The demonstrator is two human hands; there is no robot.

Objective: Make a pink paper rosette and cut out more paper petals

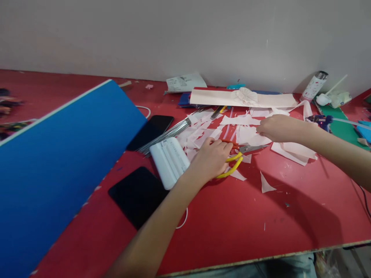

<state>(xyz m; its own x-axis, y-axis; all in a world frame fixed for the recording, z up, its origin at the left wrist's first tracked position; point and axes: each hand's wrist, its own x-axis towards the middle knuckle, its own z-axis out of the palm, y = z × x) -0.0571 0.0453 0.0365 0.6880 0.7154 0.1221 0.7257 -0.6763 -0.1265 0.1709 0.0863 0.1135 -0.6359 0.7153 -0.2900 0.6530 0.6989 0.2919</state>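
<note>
Fingers of the left hand (pixel 213 158) are curled closed around the orange handles of a pair of scissors (pixel 252 148), whose blades point toward the right hand; a yellow-handled tool (pixel 235 168) lies right against them, partly under the palm. The right hand (pixel 275 128) has its fingers bent and fingertips down at the pale pieces (pixel 246 135), though I cannot tell whether it pinches one. Cutting looks well along: scraps of many shapes overlap across the middle of the bench (pixel 275 231), and one ruffled rosette (pixel 245 95) sits on a long pale strip (pixel 213 97) at the back, whether fastened or not I cannot tell. Larger pieces, such as the folded sheet (pixel 292 151) below the right wrist, seem left to work on. The heaped offcuts crowd both hands and could hide a small piece. A glue gun (pixel 321 120) lies beyond the right forearm, near a flask (pixel 314 85). Leftward, a white box (pixel 169 162) sits just beside the left wrist, with a wire bundle (pixel 168 134), a black tablet (pixel 139 197) and a big blue board (pixel 66 162) hemming in that side.
</note>
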